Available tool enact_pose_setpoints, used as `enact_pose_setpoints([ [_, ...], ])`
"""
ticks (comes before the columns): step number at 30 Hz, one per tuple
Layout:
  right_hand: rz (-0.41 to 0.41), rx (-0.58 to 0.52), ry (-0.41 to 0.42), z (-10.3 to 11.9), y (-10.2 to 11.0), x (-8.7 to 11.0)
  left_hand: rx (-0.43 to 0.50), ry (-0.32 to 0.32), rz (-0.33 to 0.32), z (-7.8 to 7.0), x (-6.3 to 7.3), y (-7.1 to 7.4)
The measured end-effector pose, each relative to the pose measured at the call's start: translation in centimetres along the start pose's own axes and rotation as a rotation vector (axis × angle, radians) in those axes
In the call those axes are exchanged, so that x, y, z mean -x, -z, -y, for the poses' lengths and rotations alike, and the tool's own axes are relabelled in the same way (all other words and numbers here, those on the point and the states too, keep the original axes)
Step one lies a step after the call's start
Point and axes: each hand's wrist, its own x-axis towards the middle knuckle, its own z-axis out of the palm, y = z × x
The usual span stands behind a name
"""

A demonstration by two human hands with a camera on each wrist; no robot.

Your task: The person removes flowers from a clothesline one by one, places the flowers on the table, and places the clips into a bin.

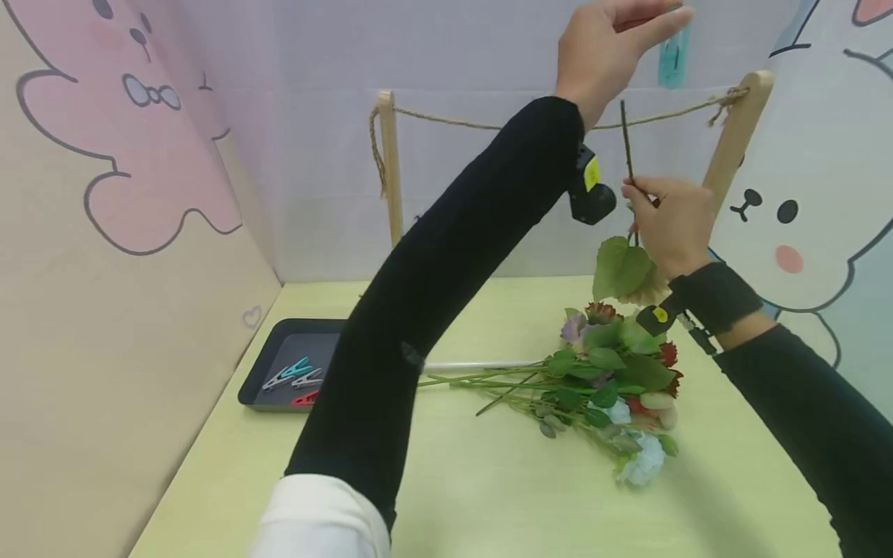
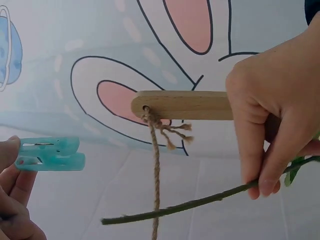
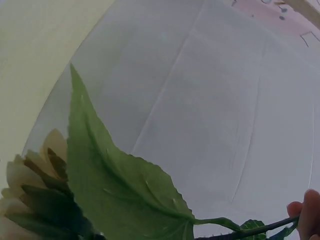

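Note:
My left hand [image 1: 607, 50], raised above the rope, pinches a translucent teal clothespin [image 1: 673, 58] by one end; it points downward in the head view. In the left wrist view the clothespin [image 2: 50, 154] shows from the side. Lower and to the right, my right hand [image 1: 673, 221] pinches the stem [image 2: 200, 202] of an artificial flower that hangs head down. The stem's cut end points up and crosses the twine rope [image 1: 446, 120] in view. Its pale flower head [image 3: 37, 185] and large green leaf [image 3: 120, 175] fill the right wrist view's lower left.
Two wooden posts [image 1: 739, 139] hold the rope. On the table [image 1: 502, 480] lies a pile of artificial flowers [image 1: 614, 364], stems leftward. A dark tray [image 1: 254, 376] at left contains several clothespins [image 1: 296, 366], partly hidden by my left sleeve [image 1: 446, 256]. Printed curtains surround the table.

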Motion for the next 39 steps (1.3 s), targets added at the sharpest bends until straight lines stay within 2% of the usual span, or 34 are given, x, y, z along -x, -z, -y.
enact_pose_setpoints([
  [3, 0.026, 0.092, 0.207, 0.4, -0.6, 1.0, 0.043, -0.050, 0.001, 0.1, 1.7, 2.3],
  [6, 0.089, 0.144, 0.375, 1.1, -1.5, 2.2, 0.042, -0.120, -0.002, 0.5, 3.7, 4.9],
  [8, 0.121, 0.180, 0.482, 1.6, -2.4, 3.0, 0.009, -0.179, -0.005, 0.9, 5.1, 6.9],
  [11, 0.207, 0.233, 0.598, 2.2, -3.8, 4.5, -0.082, -0.229, -0.022, 2.1, 7.4, 10.2],
  [14, 0.363, 0.315, 0.655, 2.7, -4.7, 6.1, -0.187, -0.208, -0.049, 4.1, 9.8, 13.6],
  [17, 0.504, 0.409, 0.680, 2.6, -4.9, 7.8, -0.312, -0.145, -0.038, 7.4, 11.9, 16.4],
  [20, 0.593, 0.460, 0.704, 2.3, -5.2, 9.5, -0.466, -0.060, -0.001, 11.6, 13.6, 18.7],
  [23, 0.629, 0.459, 0.735, 1.5, -5.6, 11.0, -0.577, 0.041, 0.044, 16.1, 15.0, 20.6],
  [27, 0.669, 0.443, 0.764, 0.3, -6.1, 12.6, -0.644, 0.201, 0.095, 22.7, 16.3, 22.5],
  [28, 0.679, 0.440, 0.766, 0.1, -6.2, 12.9, -0.610, 0.205, 0.114, 26.7, 16.4, 23.6],
  [32, 0.711, 0.416, 0.746, -0.5, -7.1, 13.8, -0.662, 0.350, 0.173, 35.3, 17.3, 25.0],
  [34, 0.719, 0.405, 0.734, -0.7, -7.6, 14.2, -0.697, 0.330, 0.207, 40.9, 18.0, 25.7],
  [35, 0.722, 0.398, 0.731, -0.8, -7.9, 14.3, -0.775, 0.383, 0.235, 40.9, 18.6, 25.2],
  [36, 0.722, 0.395, 0.732, -0.9, -8.3, 14.5, -0.816, 0.405, 0.271, 42.9, 18.9, 25.2],
  [38, 0.727, 0.390, 0.740, -1.0, -9.0, 14.7, -0.913, 0.364, 0.306, 46.6, 19.8, 25.0],
  [39, 0.732, 0.386, 0.739, -1.0, -9.3, 14.7, -0.952, 0.334, 0.319, 47.9, 20.2, 24.8],
])
